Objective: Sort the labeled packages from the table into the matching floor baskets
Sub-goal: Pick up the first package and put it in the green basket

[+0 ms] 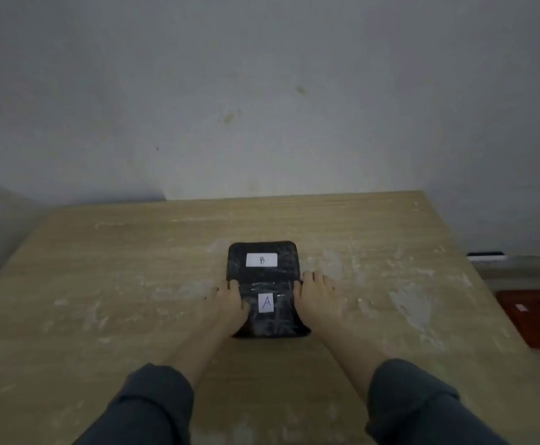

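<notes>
Two black wrapped packages lie on the wooden table [108, 284], one behind the other. The near one is package A [273, 322], with a white label marked A. Just beyond it lies package B [262, 252], with a white label marked B. My left hand [228, 303] grips the left edge of package A, thumb on top. My right hand [315, 300] holds its right edge. The fingertips of both hands reach the seam between the two packages. Package A rests on the table.
A red basket [538, 319] with a small white label sits on the floor off the table's right edge. A grey wall stands right behind the table. The tabletop is smeared with pale marks. Dark sleeves cover my forearms.
</notes>
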Motion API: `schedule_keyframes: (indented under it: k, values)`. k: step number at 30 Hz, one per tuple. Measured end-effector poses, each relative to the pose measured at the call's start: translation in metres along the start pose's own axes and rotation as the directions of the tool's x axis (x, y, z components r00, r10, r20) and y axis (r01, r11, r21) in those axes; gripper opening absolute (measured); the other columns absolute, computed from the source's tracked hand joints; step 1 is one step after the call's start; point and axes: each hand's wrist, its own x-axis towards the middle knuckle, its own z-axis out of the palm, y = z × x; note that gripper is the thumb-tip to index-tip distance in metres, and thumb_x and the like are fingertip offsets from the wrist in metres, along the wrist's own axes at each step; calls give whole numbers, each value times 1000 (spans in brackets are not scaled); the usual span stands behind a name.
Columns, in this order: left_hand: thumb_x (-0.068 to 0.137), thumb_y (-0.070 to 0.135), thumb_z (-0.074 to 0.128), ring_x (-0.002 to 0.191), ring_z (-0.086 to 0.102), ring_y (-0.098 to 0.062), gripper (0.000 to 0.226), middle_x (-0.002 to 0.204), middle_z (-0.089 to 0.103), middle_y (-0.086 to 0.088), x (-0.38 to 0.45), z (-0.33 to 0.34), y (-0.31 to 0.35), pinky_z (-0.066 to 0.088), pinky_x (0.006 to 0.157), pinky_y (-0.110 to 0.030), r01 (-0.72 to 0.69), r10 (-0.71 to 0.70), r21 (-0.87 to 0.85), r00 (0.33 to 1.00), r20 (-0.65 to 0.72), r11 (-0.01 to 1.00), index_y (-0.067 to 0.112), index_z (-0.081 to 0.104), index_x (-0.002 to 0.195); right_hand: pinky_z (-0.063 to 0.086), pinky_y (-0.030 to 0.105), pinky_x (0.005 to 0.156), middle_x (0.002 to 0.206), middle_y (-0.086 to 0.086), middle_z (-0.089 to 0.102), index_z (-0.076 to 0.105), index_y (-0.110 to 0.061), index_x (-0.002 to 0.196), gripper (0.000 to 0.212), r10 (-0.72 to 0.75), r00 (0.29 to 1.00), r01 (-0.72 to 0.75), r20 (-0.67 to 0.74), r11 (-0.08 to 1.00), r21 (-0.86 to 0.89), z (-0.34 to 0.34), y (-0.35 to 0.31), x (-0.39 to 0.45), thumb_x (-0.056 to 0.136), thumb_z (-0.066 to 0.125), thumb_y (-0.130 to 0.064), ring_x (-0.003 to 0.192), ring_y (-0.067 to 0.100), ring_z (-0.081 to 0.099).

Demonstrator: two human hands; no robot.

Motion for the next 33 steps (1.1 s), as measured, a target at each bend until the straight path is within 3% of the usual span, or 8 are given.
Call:
schedule_keyframes:
  k: [8, 11, 14, 20, 25, 27, 30, 33]
  values:
    - [98, 29, 38, 93, 61, -27, 47, 121, 57, -13, -9, 43, -18, 54, 70, -37, -7, -28, -208, 986, -166, 978, 14, 32, 142, 52, 34, 79, 121, 9, 58, 32, -11, 138, 42, 22, 1000, -22, 2, 986, 168, 34, 11, -11, 100, 31, -29, 102, 24, 58]
    - [100, 29, 33, 99, 58, -27, 50, 122, 55, -13, -13, 54, -17, 55, 79, -45, -13, -46, -351, 986, -158, 936, 17, 24, 147, 52, 34, 81, 124, 10, 56, 27, -10, 143, 46, 31, 1000, -31, 2, 971, 238, 41, 11, -12, 101, 31, -27, 102, 24, 58]
    - [100, 29, 31, 97, 56, -26, 51, 121, 52, -14, -15, 59, -15, 54, 81, -44, -18, -67, -469, 984, -165, 883, 21, 19, 149, 54, 37, 80, 125, 13, 53, 24, -10, 145, 47, 53, 999, -49, -4, 944, 326, 45, 9, -14, 101, 31, -25, 98, 24, 58]
    - [101, 27, 30, 92, 55, -25, 58, 119, 51, -16, -21, 59, -9, 54, 76, -40, -12, -87, -489, 980, -179, 872, 12, 8, 153, 54, 36, 80, 130, 14, 49, 22, -8, 146, 47, 61, 998, -45, -29, 917, 397, 46, 8, -17, 101, 31, -22, 99, 24, 58]
    - [101, 26, 31, 73, 47, -3, 55, 127, 48, -16, -21, 38, 15, 39, 59, -17, -75, -84, -553, 963, -257, 830, 4, 18, 150, 50, 36, 88, 139, 18, 43, 19, -9, 147, 49, 133, 986, -67, -101, 868, 491, 22, 14, -19, 101, 32, -21, 111, 30, 53]
    - [101, 23, 31, 77, 54, -16, 52, 128, 47, -20, -18, 24, 33, 41, 57, -19, -116, -62, -550, 954, -294, 827, 1, 24, 148, 48, 34, 82, 135, 17, 46, 20, -11, 147, 49, 195, 969, -87, -153, 845, 527, 4, 21, -19, 101, 32, -22, 106, 28, 54]
    - [101, 19, 33, 72, 51, -19, 49, 126, 46, -22, -13, 4, 66, 40, 54, -19, -215, 28, -524, 940, -341, 824, -1, 27, 145, 45, 36, 80, 133, 15, 46, 19, -11, 148, 49, 268, 940, -122, -209, 840, 529, -25, 42, -19, 102, 30, -23, 104, 29, 53]
    - [101, 24, 32, 93, 59, -31, 51, 135, 39, -20, -12, -9, 111, 48, 70, -33, -254, 102, -504, 946, -308, 825, 3, 24, 146, 43, 36, 77, 128, 19, 49, 20, -8, 147, 49, 308, 914, -148, -263, 857, 493, -56, 79, -24, 102, 30, -21, 103, 32, 52]
